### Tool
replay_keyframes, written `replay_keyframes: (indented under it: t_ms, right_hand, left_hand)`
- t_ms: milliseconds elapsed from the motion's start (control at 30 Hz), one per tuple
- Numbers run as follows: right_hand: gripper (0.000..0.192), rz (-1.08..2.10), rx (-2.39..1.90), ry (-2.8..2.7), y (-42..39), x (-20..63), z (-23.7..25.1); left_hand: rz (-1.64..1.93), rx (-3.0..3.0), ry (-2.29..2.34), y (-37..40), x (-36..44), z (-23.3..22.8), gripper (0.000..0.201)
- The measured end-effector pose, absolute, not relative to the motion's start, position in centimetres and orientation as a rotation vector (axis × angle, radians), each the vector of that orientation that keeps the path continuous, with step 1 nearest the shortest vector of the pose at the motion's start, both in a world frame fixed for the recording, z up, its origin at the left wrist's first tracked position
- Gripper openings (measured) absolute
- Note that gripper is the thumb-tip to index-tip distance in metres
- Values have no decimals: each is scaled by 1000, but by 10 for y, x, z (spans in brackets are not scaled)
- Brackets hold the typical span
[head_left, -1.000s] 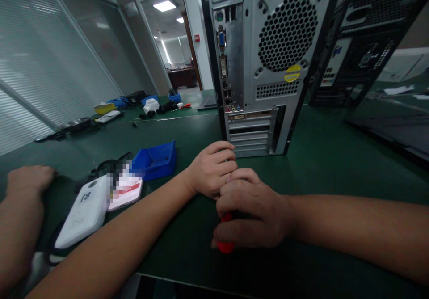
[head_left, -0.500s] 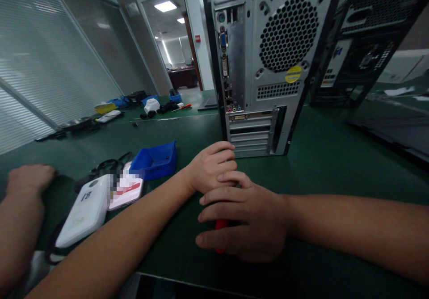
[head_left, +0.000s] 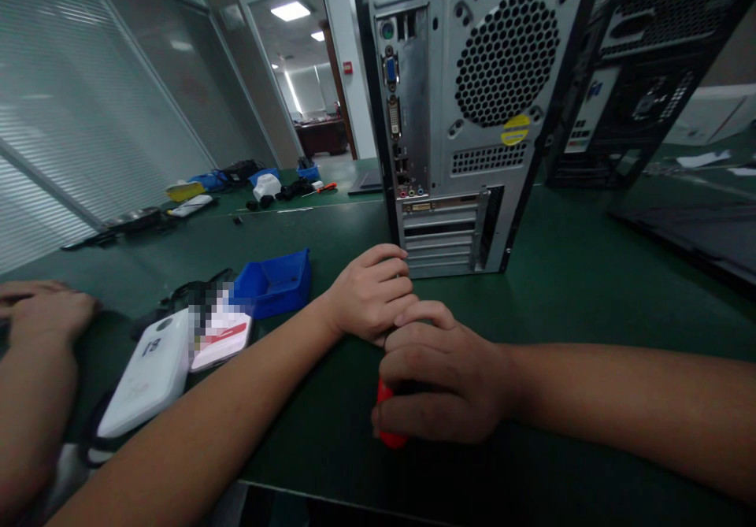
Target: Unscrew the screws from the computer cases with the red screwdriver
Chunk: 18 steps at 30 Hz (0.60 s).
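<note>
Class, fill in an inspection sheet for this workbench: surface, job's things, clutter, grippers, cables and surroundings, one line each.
Surface: green mat covering the bench.
Job's things: red-handled tool under the right hand; grey computer case standing upright, rear panel facing the camera.
Clutter: blue bin, white device, card beside it, assorted items at the far end.
Grippers: right hand closed on the tool handle; left hand curled against the right hand at the case's foot.
Cables: black cable by the bin.
Surroundings: second black case, glass partitions, another person's hand at left.
</note>
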State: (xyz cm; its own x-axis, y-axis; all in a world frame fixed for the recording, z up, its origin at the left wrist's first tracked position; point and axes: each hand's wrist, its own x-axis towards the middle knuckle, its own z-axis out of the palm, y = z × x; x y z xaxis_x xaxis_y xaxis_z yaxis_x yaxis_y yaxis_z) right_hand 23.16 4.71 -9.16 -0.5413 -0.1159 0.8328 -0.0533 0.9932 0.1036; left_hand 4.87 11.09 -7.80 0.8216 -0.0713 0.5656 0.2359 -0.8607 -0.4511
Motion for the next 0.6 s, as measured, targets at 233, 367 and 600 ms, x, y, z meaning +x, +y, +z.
replay_keyframes:
  t_ms: [233, 367, 600]
  right_hand:
    - [12, -135, 145, -2182, 48, 233, -94]
    - [24, -64, 108, -2232, 46, 235, -95]
    - [30, 46, 126, -2362, 48, 234, -96]
  left_hand:
    - [-762, -2505, -168, 113, 51, -80, 22]
    - [-781, -2527, -166, 114, 50, -79, 22]
    - [-738, -2567, -211, 116, 47, -77, 24]
